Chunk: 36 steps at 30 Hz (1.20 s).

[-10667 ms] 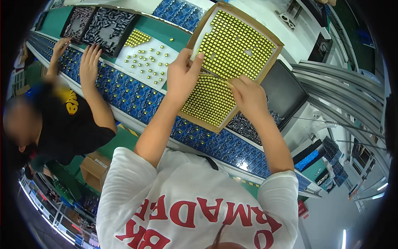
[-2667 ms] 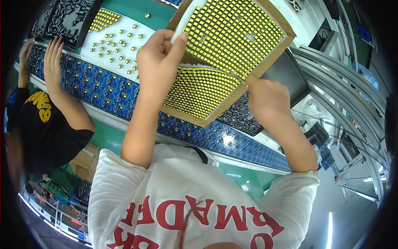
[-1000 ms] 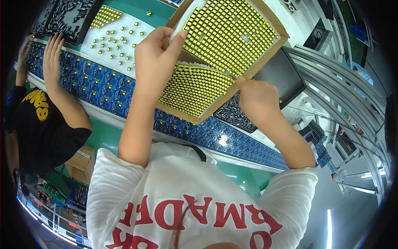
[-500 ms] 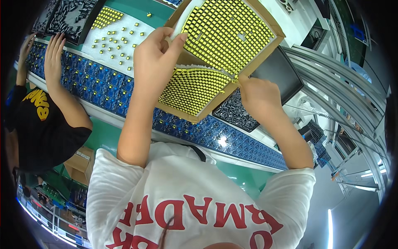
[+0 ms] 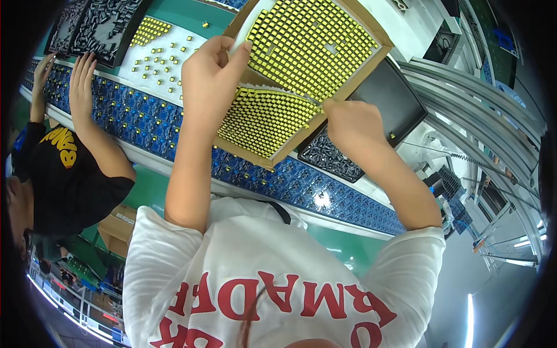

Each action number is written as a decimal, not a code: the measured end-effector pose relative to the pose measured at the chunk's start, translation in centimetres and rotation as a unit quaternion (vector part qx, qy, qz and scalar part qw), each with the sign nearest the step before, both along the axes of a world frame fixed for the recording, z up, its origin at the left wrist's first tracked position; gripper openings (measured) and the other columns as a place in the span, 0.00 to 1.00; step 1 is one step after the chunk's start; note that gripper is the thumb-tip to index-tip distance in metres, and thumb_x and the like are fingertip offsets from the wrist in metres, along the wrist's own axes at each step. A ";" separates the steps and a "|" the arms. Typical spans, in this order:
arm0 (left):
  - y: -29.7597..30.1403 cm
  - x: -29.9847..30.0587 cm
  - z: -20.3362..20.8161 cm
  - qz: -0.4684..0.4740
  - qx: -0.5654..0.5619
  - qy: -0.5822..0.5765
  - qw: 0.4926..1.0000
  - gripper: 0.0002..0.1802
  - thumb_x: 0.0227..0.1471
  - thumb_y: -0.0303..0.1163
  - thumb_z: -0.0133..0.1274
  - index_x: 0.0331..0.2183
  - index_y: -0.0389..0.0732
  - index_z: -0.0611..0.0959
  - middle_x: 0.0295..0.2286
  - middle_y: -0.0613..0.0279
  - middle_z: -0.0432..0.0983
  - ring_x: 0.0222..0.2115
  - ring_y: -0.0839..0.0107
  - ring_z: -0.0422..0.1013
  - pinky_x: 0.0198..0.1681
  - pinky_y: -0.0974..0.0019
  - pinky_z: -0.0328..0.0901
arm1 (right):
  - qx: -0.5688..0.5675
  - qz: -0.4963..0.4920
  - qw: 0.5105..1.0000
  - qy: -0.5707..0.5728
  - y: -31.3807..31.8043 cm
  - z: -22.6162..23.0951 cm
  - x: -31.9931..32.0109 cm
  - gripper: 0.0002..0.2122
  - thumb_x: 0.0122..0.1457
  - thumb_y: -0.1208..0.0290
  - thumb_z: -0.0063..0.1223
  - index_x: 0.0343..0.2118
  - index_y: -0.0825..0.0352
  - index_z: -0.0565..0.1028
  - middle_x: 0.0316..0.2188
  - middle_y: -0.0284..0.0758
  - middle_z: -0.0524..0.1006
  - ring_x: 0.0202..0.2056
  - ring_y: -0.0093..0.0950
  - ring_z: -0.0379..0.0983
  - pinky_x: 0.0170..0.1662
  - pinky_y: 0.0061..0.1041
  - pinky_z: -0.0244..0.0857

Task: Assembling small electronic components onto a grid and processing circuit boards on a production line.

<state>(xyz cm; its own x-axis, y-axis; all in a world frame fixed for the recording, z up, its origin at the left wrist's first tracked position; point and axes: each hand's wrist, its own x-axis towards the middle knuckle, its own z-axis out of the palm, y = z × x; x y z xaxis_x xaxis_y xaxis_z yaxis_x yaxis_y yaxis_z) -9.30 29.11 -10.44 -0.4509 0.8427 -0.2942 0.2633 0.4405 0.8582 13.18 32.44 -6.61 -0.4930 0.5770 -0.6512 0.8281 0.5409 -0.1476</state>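
An open cardboard box (image 5: 380,53) is filled with rows of small yellow-and-black components. My left hand (image 5: 210,78) is closed on the left edge of a white foam sheet (image 5: 248,28), thumb on top. On this sheet sit the upper rows of yellow components (image 5: 310,43). Below its raised edge, another layer of yellow components (image 5: 264,123) shows in the box. My right hand (image 5: 355,123) is closed at the sheet's near right corner, by the box wall. Its fingertips are partly hidden.
Blue circuit boards (image 5: 145,124) line the rail in front of me. A black tray (image 5: 400,95) and black cylindrical parts (image 5: 333,153) lie right. Left are loose yellow components on a white sheet (image 5: 130,72), a black parts tray (image 5: 107,29) and a co-worker's hands (image 5: 81,87).
Both my hands and the box have shifted slightly left in view. A single yellow component now shows on the black tray's edge at right. The co-worker's hands have moved a little.
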 end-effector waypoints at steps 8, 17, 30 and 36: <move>0.2 -0.3 -0.6 0.010 0.011 -0.018 1.000 0.18 0.50 0.39 0.59 0.27 0.31 0.81 0.12 0.70 0.64 0.15 0.83 0.56 0.18 0.72 0.52 | -0.018 0.016 0.999 -0.031 0.4 0.4 -0.5 0.07 0.49 0.76 0.48 0.30 0.66 0.77 0.23 0.42 0.78 0.31 0.42 0.78 0.34 0.39 0.70; 0.1 -0.7 -0.9 0.010 0.002 -0.017 1.000 0.17 0.49 0.39 0.60 0.26 0.32 0.81 0.12 0.70 0.64 0.15 0.82 0.56 0.18 0.72 0.52 | -0.084 0.047 0.990 -0.107 3.3 1.3 -2.4 0.06 0.46 0.77 0.49 0.24 0.70 0.79 0.25 0.46 0.78 0.31 0.43 0.77 0.37 0.39 0.71; 0.0 -1.1 -2.2 -0.004 0.020 -0.020 1.000 0.17 0.48 0.40 0.59 0.26 0.33 0.81 0.11 0.62 0.67 0.12 0.74 0.61 0.18 0.66 0.56 | -0.039 0.052 0.989 -0.132 1.0 2.2 -2.4 0.05 0.46 0.76 0.50 0.24 0.70 0.78 0.23 0.46 0.77 0.29 0.44 0.77 0.33 0.40 0.70; -0.1 -0.9 -2.6 -0.004 0.026 -0.010 1.000 0.17 0.47 0.41 0.59 0.28 0.35 0.82 0.13 0.61 0.70 0.14 0.70 0.66 0.21 0.66 0.61 | 0.021 0.035 0.993 -0.111 -0.9 2.0 -0.7 0.04 0.48 0.75 0.50 0.26 0.67 0.76 0.20 0.43 0.77 0.25 0.43 0.76 0.30 0.41 0.69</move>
